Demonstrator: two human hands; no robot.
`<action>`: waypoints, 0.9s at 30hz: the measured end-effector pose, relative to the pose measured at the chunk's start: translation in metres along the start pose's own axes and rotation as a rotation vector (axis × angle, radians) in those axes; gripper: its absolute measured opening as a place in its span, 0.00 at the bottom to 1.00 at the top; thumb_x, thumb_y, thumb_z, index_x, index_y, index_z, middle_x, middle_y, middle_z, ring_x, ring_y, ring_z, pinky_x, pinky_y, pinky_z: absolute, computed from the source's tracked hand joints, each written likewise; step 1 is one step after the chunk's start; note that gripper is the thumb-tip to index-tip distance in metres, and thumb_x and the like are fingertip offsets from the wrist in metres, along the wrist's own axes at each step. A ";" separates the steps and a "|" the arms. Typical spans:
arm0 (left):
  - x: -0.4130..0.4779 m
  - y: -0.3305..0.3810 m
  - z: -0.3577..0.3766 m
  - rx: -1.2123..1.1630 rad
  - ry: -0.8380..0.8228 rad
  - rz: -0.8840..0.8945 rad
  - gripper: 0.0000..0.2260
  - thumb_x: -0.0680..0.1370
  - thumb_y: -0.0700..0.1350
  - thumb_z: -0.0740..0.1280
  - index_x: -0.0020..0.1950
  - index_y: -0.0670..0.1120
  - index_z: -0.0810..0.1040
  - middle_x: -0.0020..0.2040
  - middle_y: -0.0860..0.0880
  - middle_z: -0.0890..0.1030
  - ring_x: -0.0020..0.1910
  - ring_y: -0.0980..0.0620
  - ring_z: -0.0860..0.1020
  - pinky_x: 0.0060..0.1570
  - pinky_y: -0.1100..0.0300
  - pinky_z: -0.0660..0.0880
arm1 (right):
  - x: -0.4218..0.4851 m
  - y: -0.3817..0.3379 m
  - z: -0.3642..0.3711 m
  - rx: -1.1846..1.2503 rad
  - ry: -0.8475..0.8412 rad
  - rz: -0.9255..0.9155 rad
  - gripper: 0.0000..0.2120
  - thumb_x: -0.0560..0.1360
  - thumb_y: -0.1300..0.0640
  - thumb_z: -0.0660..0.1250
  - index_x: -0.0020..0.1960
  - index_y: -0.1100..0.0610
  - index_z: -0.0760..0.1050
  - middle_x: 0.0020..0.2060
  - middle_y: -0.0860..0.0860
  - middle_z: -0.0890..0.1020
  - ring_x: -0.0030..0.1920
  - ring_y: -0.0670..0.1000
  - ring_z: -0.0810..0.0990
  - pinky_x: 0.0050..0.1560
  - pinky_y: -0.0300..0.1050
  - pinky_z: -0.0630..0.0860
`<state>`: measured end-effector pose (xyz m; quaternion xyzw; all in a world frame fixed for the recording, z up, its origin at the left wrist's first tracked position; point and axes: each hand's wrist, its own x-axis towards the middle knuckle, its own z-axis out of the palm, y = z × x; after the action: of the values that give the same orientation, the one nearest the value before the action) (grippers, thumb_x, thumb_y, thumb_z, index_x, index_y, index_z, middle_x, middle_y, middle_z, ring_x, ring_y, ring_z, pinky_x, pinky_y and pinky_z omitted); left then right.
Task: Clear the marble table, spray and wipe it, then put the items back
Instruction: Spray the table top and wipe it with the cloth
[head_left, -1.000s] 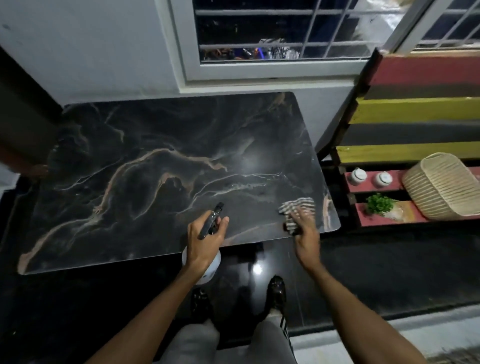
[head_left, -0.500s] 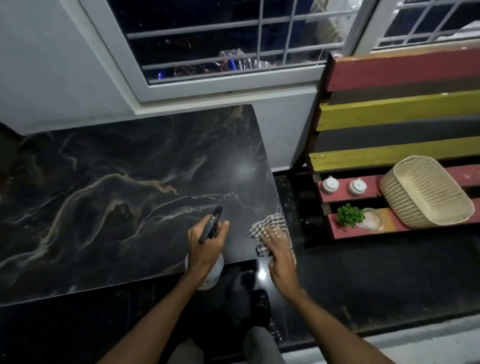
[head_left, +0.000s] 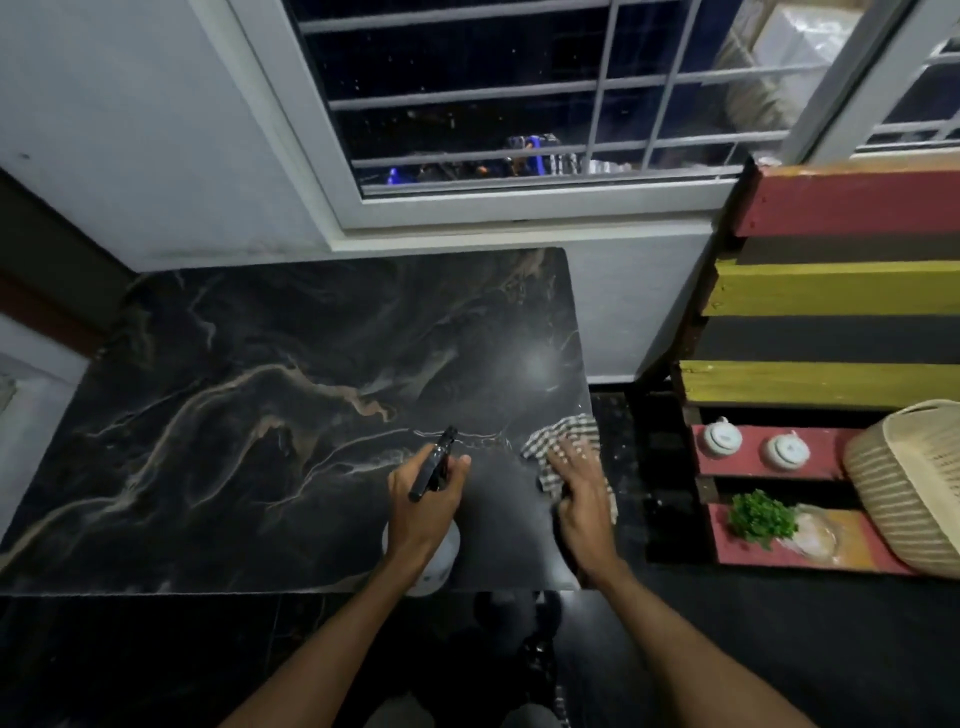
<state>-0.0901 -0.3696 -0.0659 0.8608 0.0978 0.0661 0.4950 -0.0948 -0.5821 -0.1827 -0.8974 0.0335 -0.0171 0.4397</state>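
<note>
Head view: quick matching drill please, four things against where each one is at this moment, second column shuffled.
Things:
1 spray bottle
2 checked cloth
3 woven basket
4 green sprig

Places:
A at the far right edge of the view
B under the right hand, at the marble table's right edge
C on the lower red shelf
D gripped in the left hand

Pairs: 1-D, 2-B, 3-A, 4-C

The left grip (head_left: 423, 512) is curled, the right grip (head_left: 576, 483) flat.
</note>
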 end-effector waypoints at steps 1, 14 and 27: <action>0.005 -0.003 -0.002 -0.008 0.005 -0.024 0.12 0.77 0.40 0.74 0.35 0.43 0.76 0.30 0.49 0.77 0.32 0.52 0.78 0.33 0.62 0.74 | 0.019 -0.012 0.007 0.024 0.042 0.064 0.33 0.65 0.68 0.58 0.70 0.58 0.76 0.74 0.52 0.70 0.79 0.56 0.63 0.80 0.59 0.54; 0.101 -0.063 -0.083 -0.078 0.148 -0.129 0.12 0.78 0.42 0.73 0.35 0.41 0.80 0.29 0.45 0.80 0.31 0.46 0.80 0.33 0.52 0.76 | 0.128 -0.093 0.117 -0.032 -0.004 -0.030 0.33 0.66 0.65 0.55 0.71 0.61 0.75 0.74 0.60 0.72 0.76 0.62 0.67 0.79 0.61 0.58; 0.205 -0.117 -0.169 -0.010 0.217 -0.008 0.16 0.75 0.45 0.74 0.30 0.45 0.74 0.27 0.52 0.76 0.30 0.54 0.77 0.37 0.59 0.75 | 0.157 -0.210 0.235 -0.057 -0.327 -0.346 0.25 0.78 0.64 0.61 0.75 0.56 0.71 0.77 0.54 0.69 0.79 0.53 0.63 0.81 0.47 0.54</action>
<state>0.0619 -0.1227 -0.0788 0.8456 0.1540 0.1573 0.4863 0.0852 -0.2800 -0.1604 -0.8927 -0.1921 0.0545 0.4041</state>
